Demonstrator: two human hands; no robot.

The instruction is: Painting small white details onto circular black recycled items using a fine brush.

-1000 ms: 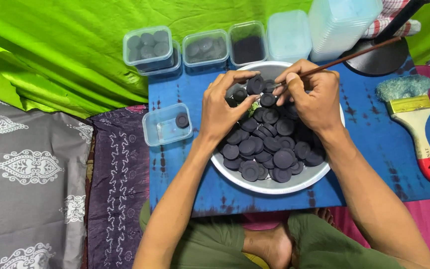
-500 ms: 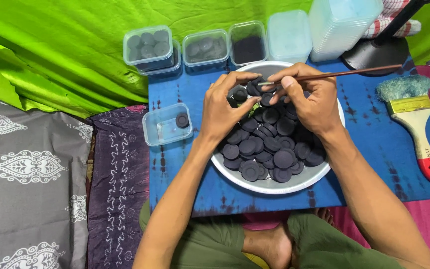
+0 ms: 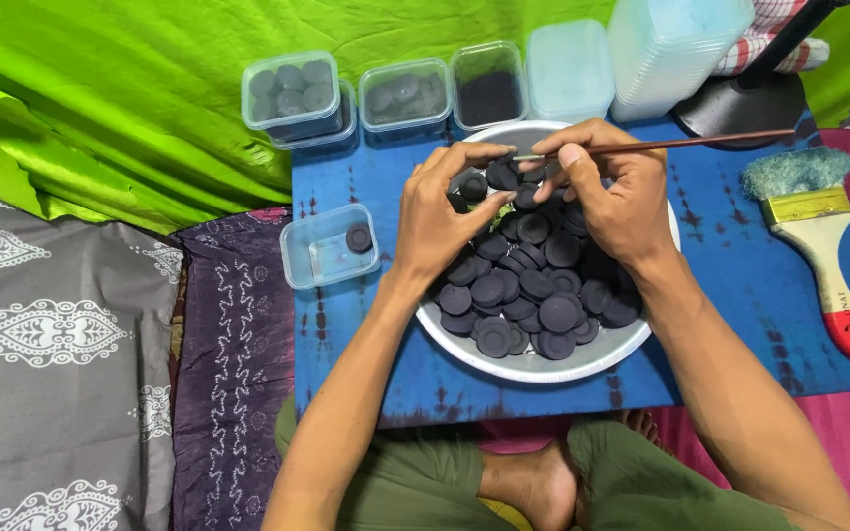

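Left hand (image 3: 437, 221) grip pinching dark disc (image 3: 472, 186) over metal bowl (image 3: 543, 366), far rim. Right hand (image 3: 610, 192) grip pressed together on thin stick (image 3: 681, 145); long axis runs 9-to-3, tip pointing 9 o'clock, just beside disc. Both hands equally near.

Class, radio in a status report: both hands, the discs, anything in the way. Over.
Left hand pinching one dark disc over metal bowl. Right hand holding thin brush. Nothing blocking. Over.
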